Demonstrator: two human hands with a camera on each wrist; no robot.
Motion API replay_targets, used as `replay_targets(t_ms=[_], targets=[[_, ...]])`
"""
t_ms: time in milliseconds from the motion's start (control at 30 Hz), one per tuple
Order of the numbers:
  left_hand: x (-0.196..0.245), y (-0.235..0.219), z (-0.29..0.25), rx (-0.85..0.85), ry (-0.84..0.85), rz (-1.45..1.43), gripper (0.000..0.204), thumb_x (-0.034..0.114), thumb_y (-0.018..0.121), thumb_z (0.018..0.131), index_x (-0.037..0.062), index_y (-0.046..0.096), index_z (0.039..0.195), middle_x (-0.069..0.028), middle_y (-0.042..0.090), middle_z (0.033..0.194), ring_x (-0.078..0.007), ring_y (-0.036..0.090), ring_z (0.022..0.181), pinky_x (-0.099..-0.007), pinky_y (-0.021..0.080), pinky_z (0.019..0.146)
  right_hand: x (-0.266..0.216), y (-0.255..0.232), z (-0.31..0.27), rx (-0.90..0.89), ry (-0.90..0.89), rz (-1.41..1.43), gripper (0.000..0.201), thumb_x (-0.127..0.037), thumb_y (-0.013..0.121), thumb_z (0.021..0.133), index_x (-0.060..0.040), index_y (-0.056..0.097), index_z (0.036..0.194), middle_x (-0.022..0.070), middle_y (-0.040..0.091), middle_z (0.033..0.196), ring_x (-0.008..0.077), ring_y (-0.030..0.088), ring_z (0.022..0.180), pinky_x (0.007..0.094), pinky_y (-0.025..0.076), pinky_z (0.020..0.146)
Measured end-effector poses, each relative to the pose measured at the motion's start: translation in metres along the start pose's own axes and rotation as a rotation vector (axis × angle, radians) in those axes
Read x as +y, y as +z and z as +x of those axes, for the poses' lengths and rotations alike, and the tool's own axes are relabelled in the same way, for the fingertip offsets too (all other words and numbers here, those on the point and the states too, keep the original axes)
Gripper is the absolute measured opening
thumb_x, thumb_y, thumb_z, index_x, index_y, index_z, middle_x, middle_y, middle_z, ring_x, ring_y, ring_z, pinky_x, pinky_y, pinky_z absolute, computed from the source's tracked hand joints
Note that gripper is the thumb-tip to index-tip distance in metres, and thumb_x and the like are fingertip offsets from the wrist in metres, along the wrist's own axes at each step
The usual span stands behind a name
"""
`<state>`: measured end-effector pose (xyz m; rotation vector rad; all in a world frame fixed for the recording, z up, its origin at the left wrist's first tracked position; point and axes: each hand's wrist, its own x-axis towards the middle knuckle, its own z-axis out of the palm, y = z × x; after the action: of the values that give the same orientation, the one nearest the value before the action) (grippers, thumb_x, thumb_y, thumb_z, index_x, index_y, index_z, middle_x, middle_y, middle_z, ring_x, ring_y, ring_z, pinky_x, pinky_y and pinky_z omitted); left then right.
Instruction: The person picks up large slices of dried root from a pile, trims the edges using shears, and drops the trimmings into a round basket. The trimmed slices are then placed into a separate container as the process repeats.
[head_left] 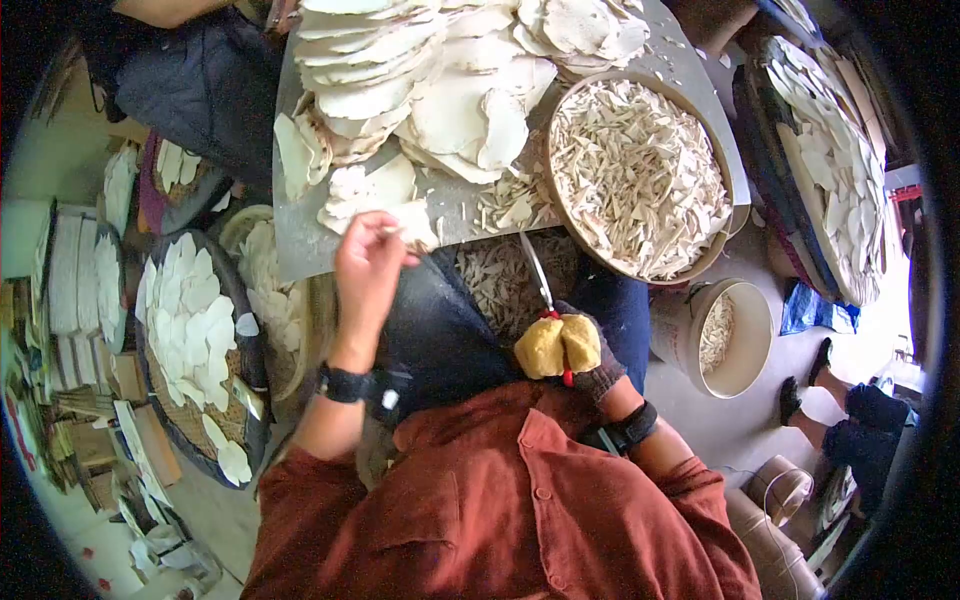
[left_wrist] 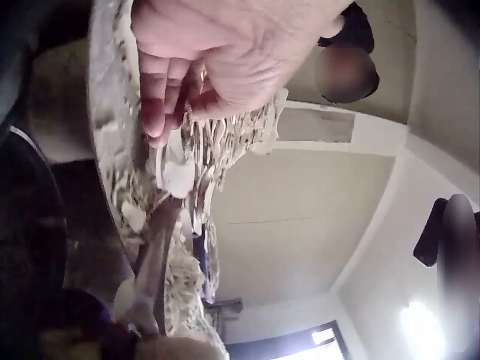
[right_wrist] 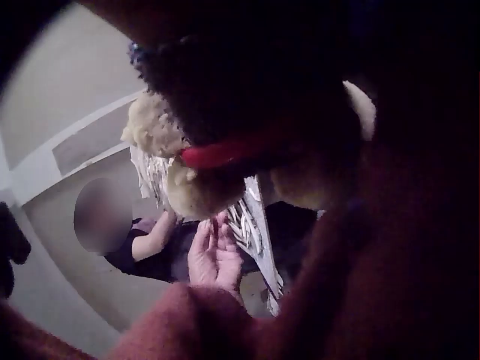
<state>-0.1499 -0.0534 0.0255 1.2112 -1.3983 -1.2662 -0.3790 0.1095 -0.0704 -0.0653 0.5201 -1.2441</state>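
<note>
My left hand [head_left: 368, 265] hovers at the near edge of the metal tabletop, with loosely curled fingers by a broken white slice [head_left: 380, 195]. A pale piece [left_wrist: 178, 178] overlaps the fingertips in the left wrist view, while no slice shows in the palm from the right wrist view. In my right hand [head_left: 603, 372], which wears a dark glove, are scissors [head_left: 537, 270] with yellow padding [head_left: 540, 350] round red handles [right_wrist: 217, 155]. Their blades point forward, away from my body. Large thin white slices [head_left: 460, 120] lie overlapped in piles on the tabletop [head_left: 300, 250].
A round basket [head_left: 735, 190] of cut white strips stands at the tabletop's right. Below it is a bucket [head_left: 758, 340] holding more strips. Cut bits [head_left: 500, 290] lie between my knees. Trays of slices [head_left: 185, 310] stand on the left. Another person [right_wrist: 154, 240] sits opposite.
</note>
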Motion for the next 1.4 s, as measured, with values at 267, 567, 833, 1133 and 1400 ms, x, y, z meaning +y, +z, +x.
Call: replay_targets(t_ms=[267,567,833,1133,1400], targets=[[-0.004,0.063,-0.023,-0.148,-0.214,-0.221,0.034,0.002,0.055,0.083,0.0030,0.038,0.112,-0.0117,0.062,0.087,-0.0172,0.062,0.073,-0.0247,0.051,0.059,0.008,0.023,0.032,-0.208,0.064,0.285,0.024,-0.018,0.048,0.087,0.0016,0.054,0.098,0.0121,0.060,0.098,0.0217,0.058,0.092,0.0319,0.045,0.085],[-0.020,0.085,-0.029,0.055,-0.201,-0.310,0.036,0.002,0.055,0.082,0.0003,0.046,0.117,-0.0094,0.062,0.093,-0.0128,0.060,0.074,-0.0210,0.048,0.061,0.021,-0.005,0.039,-0.107,-0.363,-1.174,0.022,-0.018,0.058,0.075,-0.0053,0.057,0.092,0.0128,0.060,0.089,0.0277,0.059,0.084,0.0355,0.048,0.075],[-0.020,0.074,-0.016,-0.055,-0.386,-0.372,0.035,0.006,0.055,0.083,-0.0043,0.048,0.115,-0.0153,0.061,0.097,-0.0233,0.063,0.076,-0.0286,0.054,0.064,0.002,0.025,0.021,-0.116,-0.168,-1.300,0.019,-0.009,0.051,0.086,-0.0003,0.056,0.102,0.0095,0.060,0.099,0.0185,0.059,0.092,0.0312,0.048,0.084],[-0.013,0.068,-0.013,-0.335,-0.341,-0.246,0.037,0.005,0.055,0.082,-0.0002,0.043,0.117,-0.0142,0.061,0.092,-0.0189,0.062,0.071,-0.0266,0.053,0.061,0.008,0.026,0.028,-0.069,-0.213,-0.784,0.022,-0.018,0.060,0.073,-0.0073,0.058,0.092,0.0124,0.061,0.089,0.0285,0.058,0.086,0.0352,0.047,0.077],[-0.025,0.100,-0.021,0.183,-0.118,-0.412,0.031,-0.002,0.054,0.082,-0.0019,0.040,0.109,-0.0147,0.061,0.088,-0.0178,0.061,0.069,-0.0266,0.053,0.060,0.017,0.008,0.027,-0.072,-0.209,-1.258,0.018,-0.010,0.053,0.086,-0.0010,0.054,0.101,0.0108,0.059,0.099,0.0230,0.058,0.093,0.0343,0.047,0.085]])
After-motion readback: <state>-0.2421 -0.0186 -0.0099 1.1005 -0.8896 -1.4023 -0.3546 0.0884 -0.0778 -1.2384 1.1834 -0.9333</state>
